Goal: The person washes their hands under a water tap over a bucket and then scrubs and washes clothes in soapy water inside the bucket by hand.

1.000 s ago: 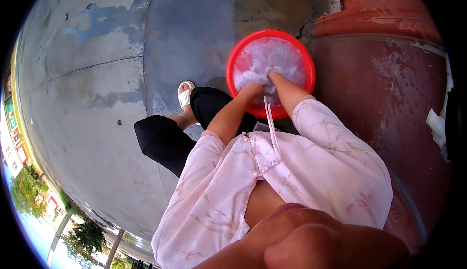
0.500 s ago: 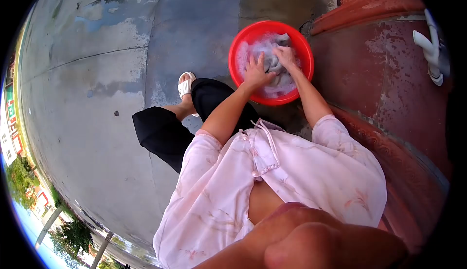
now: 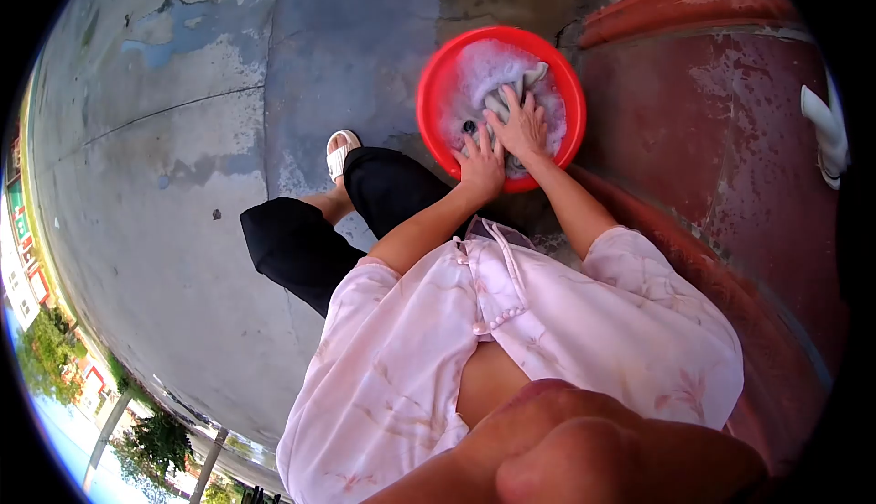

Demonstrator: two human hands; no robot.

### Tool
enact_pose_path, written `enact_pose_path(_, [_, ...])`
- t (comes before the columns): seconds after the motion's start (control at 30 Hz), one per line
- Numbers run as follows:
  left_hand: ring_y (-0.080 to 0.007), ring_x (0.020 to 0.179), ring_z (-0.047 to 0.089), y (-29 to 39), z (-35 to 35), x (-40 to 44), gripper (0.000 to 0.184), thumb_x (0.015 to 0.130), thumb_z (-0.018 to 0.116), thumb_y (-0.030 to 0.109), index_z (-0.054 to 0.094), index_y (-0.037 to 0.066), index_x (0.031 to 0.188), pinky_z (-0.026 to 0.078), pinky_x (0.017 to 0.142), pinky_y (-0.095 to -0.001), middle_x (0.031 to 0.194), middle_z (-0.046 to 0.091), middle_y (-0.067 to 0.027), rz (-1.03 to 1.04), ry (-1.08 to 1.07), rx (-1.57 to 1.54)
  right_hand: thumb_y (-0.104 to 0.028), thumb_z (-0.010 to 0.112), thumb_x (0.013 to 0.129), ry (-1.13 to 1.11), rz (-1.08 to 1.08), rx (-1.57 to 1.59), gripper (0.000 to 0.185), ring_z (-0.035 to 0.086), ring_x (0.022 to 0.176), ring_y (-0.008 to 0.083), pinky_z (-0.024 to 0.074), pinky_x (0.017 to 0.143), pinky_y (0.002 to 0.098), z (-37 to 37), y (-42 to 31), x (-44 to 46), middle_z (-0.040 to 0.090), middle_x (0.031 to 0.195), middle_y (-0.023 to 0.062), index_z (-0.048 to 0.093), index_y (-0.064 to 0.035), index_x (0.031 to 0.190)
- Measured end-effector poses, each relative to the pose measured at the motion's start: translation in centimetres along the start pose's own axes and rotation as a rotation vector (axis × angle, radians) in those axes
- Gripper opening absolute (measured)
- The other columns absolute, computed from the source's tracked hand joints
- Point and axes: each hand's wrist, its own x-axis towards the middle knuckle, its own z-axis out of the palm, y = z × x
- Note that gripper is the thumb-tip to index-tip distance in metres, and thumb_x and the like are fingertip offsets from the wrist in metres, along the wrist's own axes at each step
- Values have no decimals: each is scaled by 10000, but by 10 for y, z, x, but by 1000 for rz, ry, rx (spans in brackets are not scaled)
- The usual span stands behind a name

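A red plastic basin holds soapy water with white suds. In it lies a wet grey cloth, partly under the foam and my hands. My right hand rests on the cloth with its fingers spread. Lower and to the left, my left hand reaches over the basin's near side, fingers apart and their tips at the wet cloth and suds. A small dark round thing shows beside my left fingertips; its kind is unclear.
The basin stands on a worn concrete floor, damp and patchy. To the right rises a dark red ledge with a white pipe near its far edge. My foot in a white sandal is left of the basin.
My left hand has drawn back toward the basin's near edge. My right hand has opened from a curled grip and now lies spread on the cloth. The dark round thing has come into sight.
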Motion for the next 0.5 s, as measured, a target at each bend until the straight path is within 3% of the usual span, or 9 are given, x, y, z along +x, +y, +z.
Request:
enact_pose_path(0.03, [-513, 1289, 317, -5, 2, 4, 656, 889, 482, 206, 231, 111, 1487, 421, 892, -649, 1531, 170, -212, 0, -8, -1, -477, 630, 808, -87, 25, -42, 682, 462, 1169, 440, 383, 988, 503, 4, -3, 6, 452, 1324, 227, 433, -133, 1363])
enact_pose_path(0.1, [-472, 1223, 440, -14, 5, 18, 591, 847, 519, 173, 381, 74, 1412, 464, 896, -565, 1418, 380, -253, -20, 46, -266, -471, 584, 838, -192, 52, -38, 689, 469, 1182, 443, 383, 995, 486, 29, 6, 29, 452, 1344, 265, 397, -108, 1392])
enact_pose_path(0.13, [-472, 1223, 440, -20, 9, 30, 591, 847, 519, 173, 381, 74, 1412, 464, 896, -565, 1418, 380, -253, -23, 43, -269, -471, 584, 838, -197, 51, -40, 689, 469, 1182, 443, 383, 995, 486, 62, 22, 39, 452, 1344, 265, 397, -108, 1392])
enact_pose_path(0.2, [-421, 1082, 573, -36, 15, 56, 471, 809, 556, 155, 534, 19, 1260, 492, 894, -463, 1148, 594, -275, 13, -342, -492, -459, 579, 841, -316, 72, -36, 656, 482, 1166, 436, 390, 985, 482, 109, 42, 59, 467, 1324, 263, 417, -106, 1369])
enact_pose_path(0.23, [-421, 1082, 573, -42, 3, 62, 471, 809, 556, 155, 534, 19, 1260, 492, 894, -463, 1148, 594, -275, 4, -340, -494, -454, 577, 842, -374, 85, -40, 641, 488, 1158, 433, 393, 980, 479, 119, 45, 67, 474, 1315, 262, 427, -104, 1358])
enact_pose_path(0.3, [-403, 970, 628, -49, -33, 73, 414, 785, 610, 218, 601, -51, 1100, 496, 885, -440, 916, 655, -269, 453, -627, -222, -442, 572, 846, -431, 102, -77, 609, 500, 1143, 426, 400, 970, 475, 126, 46, 80, 489, 1295, 261, 448, -101, 1335])
enact_pose_path(0.33, [-403, 970, 628, -54, -15, 90, 414, 785, 610, 218, 601, -51, 1100, 496, 885, -440, 916, 655, -269, 449, -623, -221, -436, 569, 847, -444, 106, -94, 594, 507, 1135, 422, 404, 965, 473, 125, 46, 89, 496, 1285, 260, 458, -100, 1324])
enact_pose_path(0.43, [-428, 1030, 597, -59, 30, 111, 618, 743, 685, 334, 538, -100, 1157, 490, 893, -435, 1031, 623, -307, 123, -255, -365, -419, 561, 852, -458, 104, -122, 549, 525, 1111, 412, 414, 950, 467, 123, 48, 107, 517, 1256, 257, 488, -95, 1290])
enact_pose_path(0.5, [-423, 1105, 568, -45, -31, 92, 819, 730, 703, 441, 444, -132, 1255, 483, 909, -436, 1159, 568, -332, -488, 206, -908, -408, 556, 855, -459, 100, -125, 521, 538, 1095, 405, 421, 940, 463, 123, 52, 116, 532, 1236, 256, 509, -93, 1267])
